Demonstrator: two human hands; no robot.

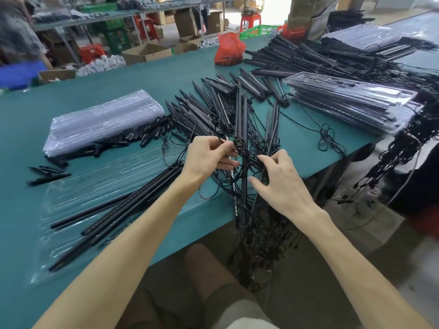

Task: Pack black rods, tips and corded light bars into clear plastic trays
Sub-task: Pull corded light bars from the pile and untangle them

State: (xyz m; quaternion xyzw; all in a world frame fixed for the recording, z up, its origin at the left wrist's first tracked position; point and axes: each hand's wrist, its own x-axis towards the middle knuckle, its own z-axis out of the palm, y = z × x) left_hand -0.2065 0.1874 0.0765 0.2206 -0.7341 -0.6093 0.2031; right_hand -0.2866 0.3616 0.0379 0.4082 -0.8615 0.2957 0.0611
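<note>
A clear plastic tray (71, 203) lies on the green table in front of me with several long black rods (114, 217) in it. My left hand (209, 157) pinches a thin black cord (237, 144) of a tangled bundle. My right hand (282, 184) has its fingers curled into the same cord tangle (249, 160), which hangs from corded light bars (243, 129) lying across the table's edge. Black tips (47, 173) lie to the left of the tray.
A stack of empty clear trays (104, 119) sits at the left, with short black pieces (147, 134) beside it. Packed trays (351, 103) are stacked at the right. More light bars (213, 98) are piled behind, near a red bag (229, 49). Cords (261, 245) dangle off the table edge.
</note>
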